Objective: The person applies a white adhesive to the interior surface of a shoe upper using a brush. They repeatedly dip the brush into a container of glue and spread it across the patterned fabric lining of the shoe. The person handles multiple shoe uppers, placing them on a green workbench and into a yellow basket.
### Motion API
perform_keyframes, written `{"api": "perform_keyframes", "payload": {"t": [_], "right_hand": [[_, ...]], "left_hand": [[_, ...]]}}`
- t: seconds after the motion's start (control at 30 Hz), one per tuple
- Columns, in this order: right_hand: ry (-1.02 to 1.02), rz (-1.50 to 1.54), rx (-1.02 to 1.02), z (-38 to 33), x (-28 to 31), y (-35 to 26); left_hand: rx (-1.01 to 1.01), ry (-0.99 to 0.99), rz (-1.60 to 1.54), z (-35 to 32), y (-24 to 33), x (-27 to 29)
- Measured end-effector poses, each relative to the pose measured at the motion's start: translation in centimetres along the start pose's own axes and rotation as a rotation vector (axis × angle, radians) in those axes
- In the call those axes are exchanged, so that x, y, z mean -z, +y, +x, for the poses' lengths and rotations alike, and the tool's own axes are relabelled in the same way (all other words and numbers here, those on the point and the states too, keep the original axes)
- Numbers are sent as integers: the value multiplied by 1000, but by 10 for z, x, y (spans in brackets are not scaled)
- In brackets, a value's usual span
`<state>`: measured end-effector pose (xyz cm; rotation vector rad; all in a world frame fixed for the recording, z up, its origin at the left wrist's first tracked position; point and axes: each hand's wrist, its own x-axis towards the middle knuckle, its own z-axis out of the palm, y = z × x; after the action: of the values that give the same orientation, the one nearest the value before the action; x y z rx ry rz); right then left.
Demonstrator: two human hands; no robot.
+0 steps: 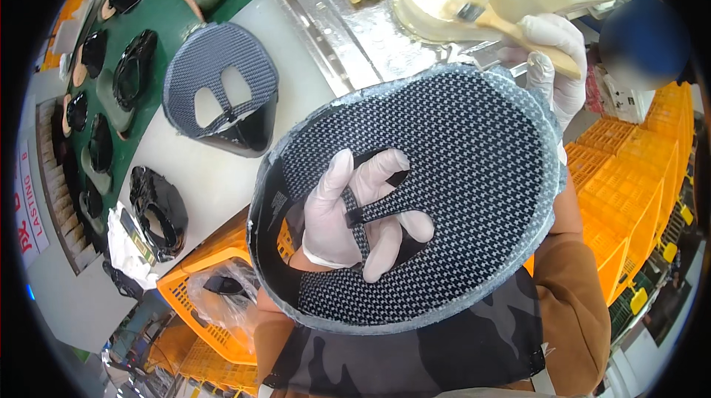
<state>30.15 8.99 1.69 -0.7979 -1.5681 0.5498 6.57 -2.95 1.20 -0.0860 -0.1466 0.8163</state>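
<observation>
Gloved in white, the left hand point(333, 220) is clamped on an oval checked fabric piece point(474, 176), fingers threaded through its openings around a narrow strap. This piece is held up in front of the person's lap, its rough, pale edge facing outward. Well apart from the left, the right hand point(559, 57), just beyond the piece's upper-right edge, grips a wooden brush point(507, 26); its bristles overlap a bowl point(415, 24) of pale paste on a metal tray point(370, 57); contact is unclear. Another checked piece point(189, 83) sits on the pale table point(296, 65), left of the tray.
</observation>
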Motion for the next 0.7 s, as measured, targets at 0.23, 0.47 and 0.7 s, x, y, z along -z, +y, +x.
{"api": "perform_keyframes", "payload": {"t": [0.23,0.47,0.7], "right_hand": [[34,243,-1,3,0,-8],[32,5,-129,12,1,-20],[-24,425,-139,38,-4,-30]], "left_hand": [[102,177,8,1,6,3],[176,205,-55,9,9,6],[220,237,-182,13,6,8]]}}
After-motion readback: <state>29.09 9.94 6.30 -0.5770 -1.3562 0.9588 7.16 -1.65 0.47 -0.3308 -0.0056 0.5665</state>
